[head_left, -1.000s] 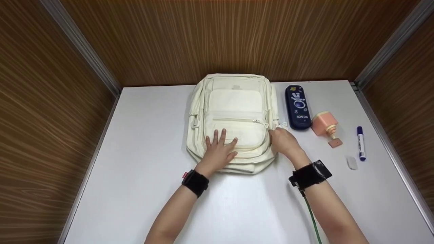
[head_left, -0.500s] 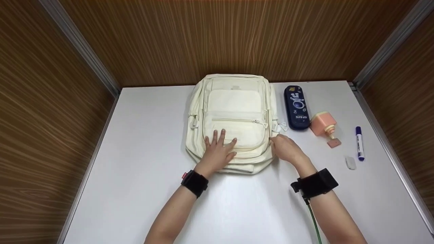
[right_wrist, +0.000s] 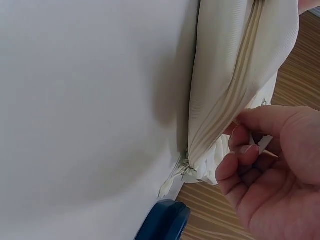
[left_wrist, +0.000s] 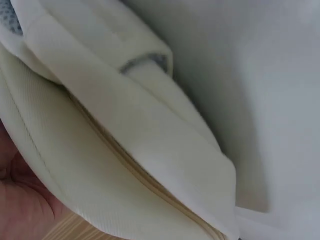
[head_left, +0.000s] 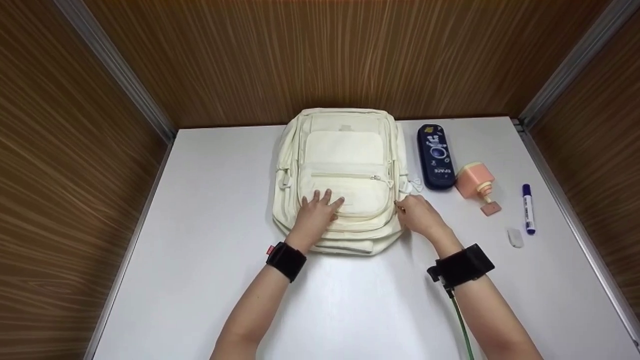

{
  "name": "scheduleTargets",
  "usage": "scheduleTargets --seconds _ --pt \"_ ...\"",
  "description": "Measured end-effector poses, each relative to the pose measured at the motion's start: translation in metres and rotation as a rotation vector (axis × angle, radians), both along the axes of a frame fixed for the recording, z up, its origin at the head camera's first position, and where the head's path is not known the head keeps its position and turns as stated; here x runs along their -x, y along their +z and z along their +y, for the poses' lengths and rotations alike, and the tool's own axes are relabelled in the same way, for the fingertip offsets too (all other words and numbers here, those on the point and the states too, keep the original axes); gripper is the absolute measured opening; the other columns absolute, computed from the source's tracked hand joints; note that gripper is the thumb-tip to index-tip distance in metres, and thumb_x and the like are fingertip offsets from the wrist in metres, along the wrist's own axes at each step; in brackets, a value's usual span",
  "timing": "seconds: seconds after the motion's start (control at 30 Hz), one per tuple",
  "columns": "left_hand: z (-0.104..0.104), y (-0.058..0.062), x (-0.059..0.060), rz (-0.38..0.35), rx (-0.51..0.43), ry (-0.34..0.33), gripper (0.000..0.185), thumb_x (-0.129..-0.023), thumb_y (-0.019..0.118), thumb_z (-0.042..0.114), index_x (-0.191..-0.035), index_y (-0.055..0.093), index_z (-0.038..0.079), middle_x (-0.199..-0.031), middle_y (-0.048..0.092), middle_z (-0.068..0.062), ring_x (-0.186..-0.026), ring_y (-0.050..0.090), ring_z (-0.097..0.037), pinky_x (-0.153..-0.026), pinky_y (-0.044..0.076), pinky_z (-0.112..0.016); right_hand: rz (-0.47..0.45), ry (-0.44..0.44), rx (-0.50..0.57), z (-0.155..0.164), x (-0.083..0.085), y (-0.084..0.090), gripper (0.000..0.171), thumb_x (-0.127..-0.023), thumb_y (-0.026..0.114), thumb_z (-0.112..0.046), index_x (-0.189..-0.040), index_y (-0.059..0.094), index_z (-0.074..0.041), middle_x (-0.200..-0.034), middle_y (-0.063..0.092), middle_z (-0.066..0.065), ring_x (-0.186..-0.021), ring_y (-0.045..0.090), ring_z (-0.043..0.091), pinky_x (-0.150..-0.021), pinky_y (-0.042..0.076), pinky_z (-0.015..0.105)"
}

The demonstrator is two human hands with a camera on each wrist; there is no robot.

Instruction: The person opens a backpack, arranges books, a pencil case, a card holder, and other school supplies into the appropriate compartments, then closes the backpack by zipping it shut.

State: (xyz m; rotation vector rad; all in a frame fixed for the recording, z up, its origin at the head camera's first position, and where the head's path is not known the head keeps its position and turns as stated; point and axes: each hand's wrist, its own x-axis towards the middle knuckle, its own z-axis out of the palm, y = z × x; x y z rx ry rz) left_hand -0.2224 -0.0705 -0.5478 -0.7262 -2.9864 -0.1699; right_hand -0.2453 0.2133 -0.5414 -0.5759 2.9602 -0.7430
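My left hand (head_left: 317, 216) presses flat on the cream fabric backpack (head_left: 345, 150); my right hand (head_left: 419, 216) pinches its side zipper pull (right_wrist: 266, 150), which I judge could slip out.

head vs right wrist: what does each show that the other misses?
Head only: the whole backpack on the white table, the left hand flat on its front pocket, and beside it a pencil case, pink dispenser, marker and eraser.

Right wrist only: close up, the curled fingers pinching a small pull at the bag's side zipper.

Both: the right hand at the backpack's right edge, plus the pencil case.
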Motion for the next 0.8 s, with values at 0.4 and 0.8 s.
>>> scheduleTargets --seconds 0.4,0.8 --pt "-0.006 -0.011 0.009 0.234 0.046 -0.057 0.038 -0.101 0.051 0.034 -0.136 0.06 0.023 -0.135 0.059 -0.01 -0.113 0.061 -0.036 -0.063 0.057 -0.042 -0.011 -0.039 0.041 0.002 -0.008 0.007 0.029 -0.088 0.053 0.001 -0.062 0.053 -0.011 -0.056 0.048 0.002 -0.051 0.046 0.019 -0.05 0.038 0.035" --pt "-0.005 0.007 0.019 0.077 -0.215 0.018 0.03 -0.099 0.052 0.032 -0.118 0.07 0.017 -0.099 0.073 -0.01 -0.076 0.07 -0.029 -0.061 0.054 -0.04 -0.006 -0.039 0.129 0.005 -0.02 0.019 0.022 -0.091 0.055 -0.002 -0.074 0.07 -0.005 -0.062 0.056 0.001 -0.053 0.045 0.017 -0.051 0.037 0.032"
